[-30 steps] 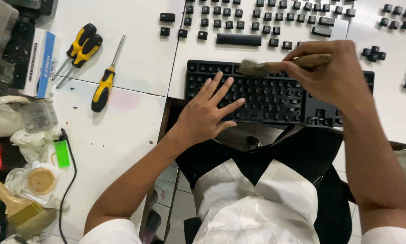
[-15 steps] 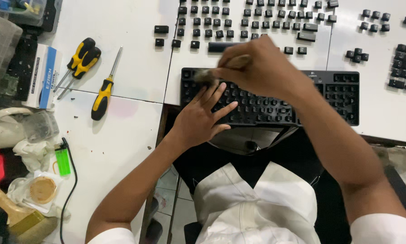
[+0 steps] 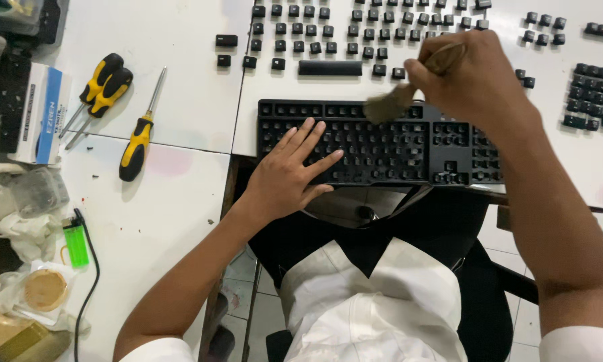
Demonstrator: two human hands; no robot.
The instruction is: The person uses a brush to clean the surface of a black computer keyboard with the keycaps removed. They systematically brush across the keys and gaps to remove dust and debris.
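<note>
A black keyboard [image 3: 382, 144] is lying flat across the near edge of the white table, its keycaps stripped off so the bare switch grid is showing. A small brush [image 3: 408, 84] with a wooden handle is tilting down over its upper middle rows, bristles touching the top edge. The loose black keycaps [image 3: 328, 30] are sitting in rows just beyond it.
</note>
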